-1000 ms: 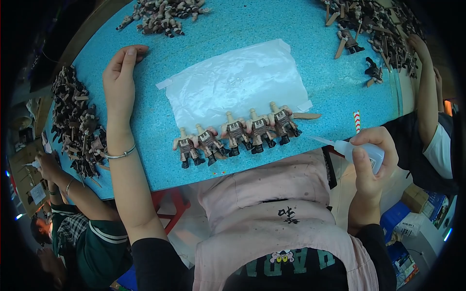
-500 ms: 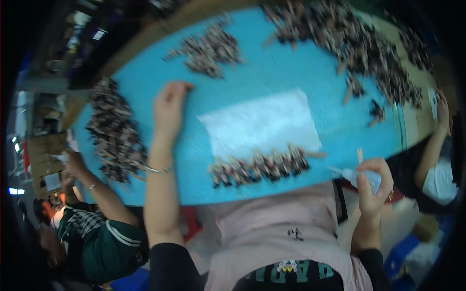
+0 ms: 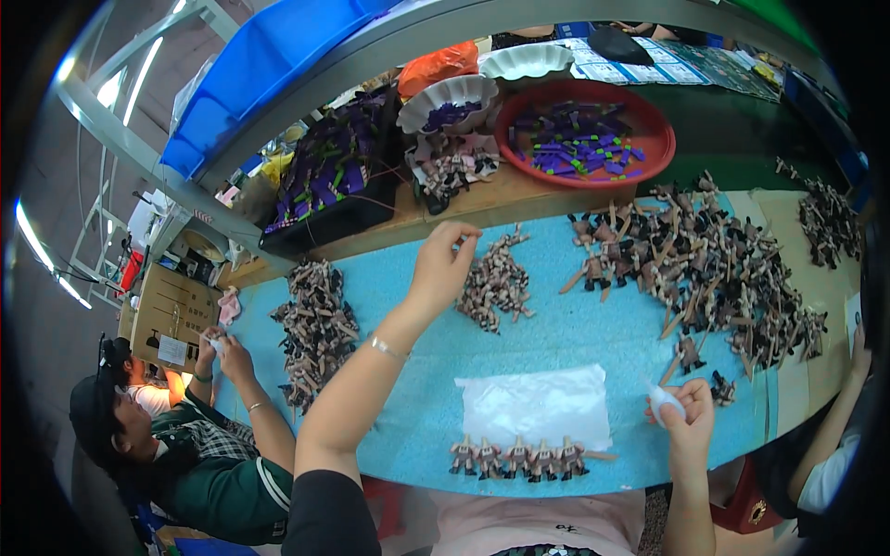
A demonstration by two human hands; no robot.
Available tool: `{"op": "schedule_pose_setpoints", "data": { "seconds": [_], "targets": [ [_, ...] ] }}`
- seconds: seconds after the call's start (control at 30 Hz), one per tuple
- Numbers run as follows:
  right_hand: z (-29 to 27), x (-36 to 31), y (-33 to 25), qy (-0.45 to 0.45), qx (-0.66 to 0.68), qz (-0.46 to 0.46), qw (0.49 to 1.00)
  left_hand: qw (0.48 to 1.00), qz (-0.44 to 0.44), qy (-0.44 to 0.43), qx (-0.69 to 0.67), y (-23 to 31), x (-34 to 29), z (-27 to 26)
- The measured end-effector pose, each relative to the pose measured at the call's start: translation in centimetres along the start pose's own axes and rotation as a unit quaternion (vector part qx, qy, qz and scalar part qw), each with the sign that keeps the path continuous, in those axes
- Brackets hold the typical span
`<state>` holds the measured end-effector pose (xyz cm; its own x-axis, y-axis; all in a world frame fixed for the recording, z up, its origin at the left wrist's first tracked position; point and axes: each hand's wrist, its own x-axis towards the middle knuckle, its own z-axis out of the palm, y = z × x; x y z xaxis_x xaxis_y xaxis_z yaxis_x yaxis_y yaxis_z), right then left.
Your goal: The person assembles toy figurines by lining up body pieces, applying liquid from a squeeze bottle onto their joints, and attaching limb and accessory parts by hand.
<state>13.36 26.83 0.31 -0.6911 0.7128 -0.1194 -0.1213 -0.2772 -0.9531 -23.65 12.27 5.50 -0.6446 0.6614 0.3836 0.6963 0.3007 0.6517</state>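
Note:
My left hand point(image 3: 441, 271) reaches across the table to the left edge of a small pile of pale toy parts point(image 3: 498, 285). Its fingers are curled with the tips together; whatever may be between them is too small to make out. At the near right, my right hand point(image 3: 691, 434) is closed round a small white squeeze bottle point(image 3: 666, 406), its thin nozzle tipped upward. Beside it lies a white sheet point(image 3: 536, 403) on the blue tabletop point(image 3: 408, 408). Several brown and grey toy figures point(image 3: 517, 459) lie in a row along the sheet's near edge.
Heaps of figures lie at the left point(image 3: 315, 329) and far right point(image 3: 714, 269). Beyond the table stand a red basin point(image 3: 669, 139) of purple pieces, a scalloped bowl point(image 3: 417, 116) and a black crate point(image 3: 371, 215). Co-workers sit at both sides; a metal rail point(image 3: 306, 116) crosses above.
The view has tilted up, showing the shelf beyond the table. My left hand has moved forward to the small pile. The bottle in my right hand has turned from pointing left to pointing up.

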Motion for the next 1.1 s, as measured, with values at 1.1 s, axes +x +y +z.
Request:
{"op": "schedule_pose_setpoints", "data": {
  "seconds": [1.1],
  "targets": [
    [11.8,14.9,-4.5,-0.286,-0.203,0.062,0.935,0.905,0.055,0.067,0.416,-5.4,18.8,3.4]
  ]
}}
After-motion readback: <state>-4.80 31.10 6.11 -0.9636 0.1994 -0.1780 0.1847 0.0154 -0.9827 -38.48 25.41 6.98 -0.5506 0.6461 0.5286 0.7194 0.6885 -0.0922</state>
